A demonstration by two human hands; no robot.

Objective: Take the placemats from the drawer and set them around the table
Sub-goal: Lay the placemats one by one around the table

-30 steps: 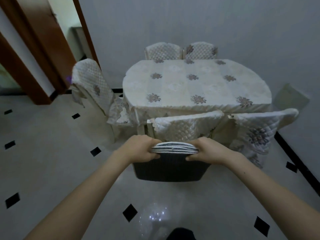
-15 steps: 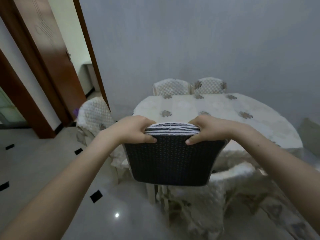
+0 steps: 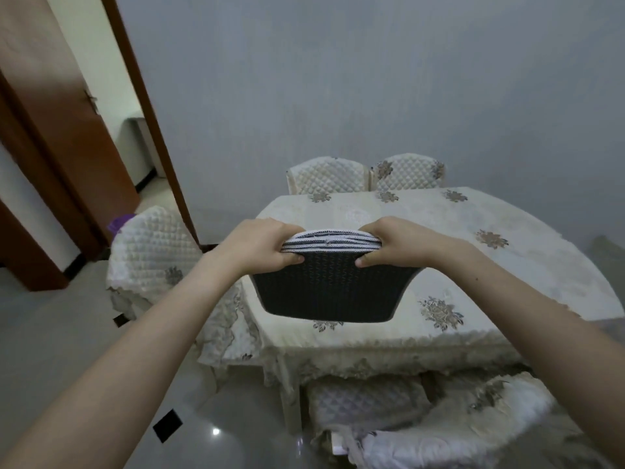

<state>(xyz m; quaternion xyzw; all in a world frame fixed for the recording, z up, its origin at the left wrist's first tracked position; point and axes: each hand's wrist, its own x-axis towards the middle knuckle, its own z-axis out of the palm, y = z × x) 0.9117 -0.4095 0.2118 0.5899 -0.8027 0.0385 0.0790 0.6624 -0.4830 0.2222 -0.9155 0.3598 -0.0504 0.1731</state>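
While both arms reach forward from the near edge, the left hand (image 3: 262, 247) and the right hand (image 3: 394, 243) grip a stack of placemats (image 3: 329, 282) between them, one hand at each upper corner. On each hand the fingers curl over the far side of the stack and the thumb presses the dark near face, so the mats are pinched from both ends. The stack stands almost upright and is held in the air over the near left part of the table (image 3: 439, 265), not touching it. The nearest mat is dark with a woven pattern; along the top edge several pale and dark striped rims show, fanned slightly, though how many mats there are is hard to count.

A cream tablecloth (image 3: 372, 343) with flower motifs covers the table and hangs over its near edge. Two quilted chairs (image 3: 367, 176) stand side by side at the far side, against the grey wall (image 3: 338, 79). Another quilted chair (image 3: 152, 245) stands at the left end, and more quilted covers (image 3: 422, 411) show low at the near side, partly blurred. A brown door (image 3: 50, 130) stands open at the far left, with something purple (image 3: 120, 221) near its foot. The floor (image 3: 67, 333) is pale and glossy with small black diamond tiles (image 3: 167, 424).
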